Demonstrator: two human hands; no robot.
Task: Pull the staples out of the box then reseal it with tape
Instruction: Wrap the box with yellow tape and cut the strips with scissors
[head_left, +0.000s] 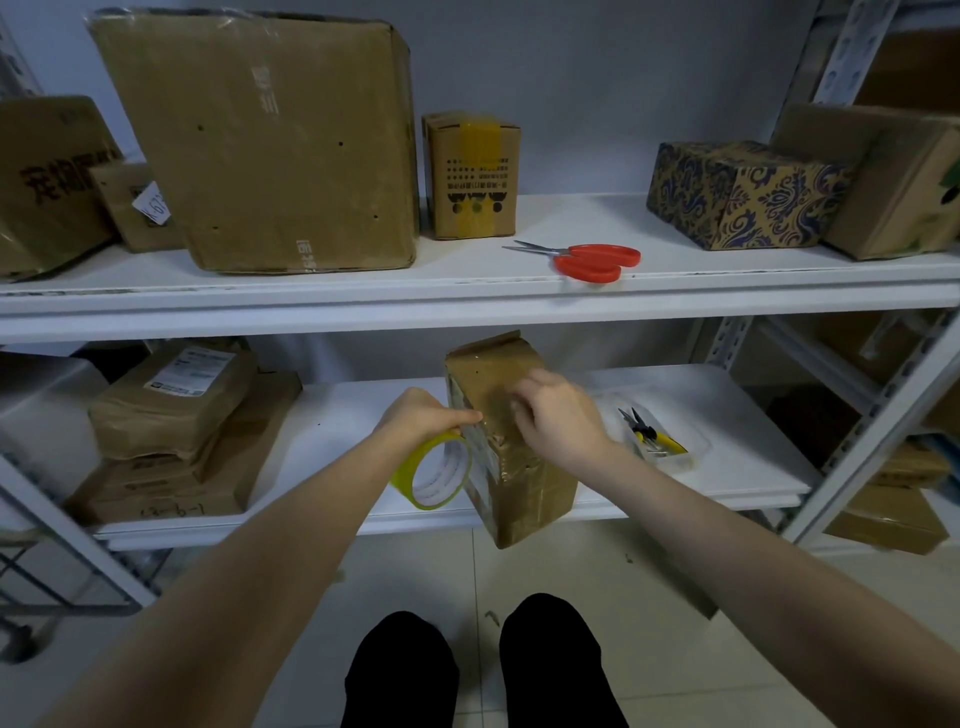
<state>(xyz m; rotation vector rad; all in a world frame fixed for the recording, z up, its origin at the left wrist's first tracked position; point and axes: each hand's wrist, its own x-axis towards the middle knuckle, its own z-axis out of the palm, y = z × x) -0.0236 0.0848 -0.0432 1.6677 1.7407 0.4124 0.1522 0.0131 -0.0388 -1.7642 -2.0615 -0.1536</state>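
My left hand grips tape roll beside box; right hand, fingers curled, presses tape on box. Keep strip taut, rub flat.

White lower shelf, box, pliers tray

We see the tall brown cardboard box on the white lower shelf, our right hand pressing its top. At nine o'clock of it, our left hand holds the yellow tape roll against the box.
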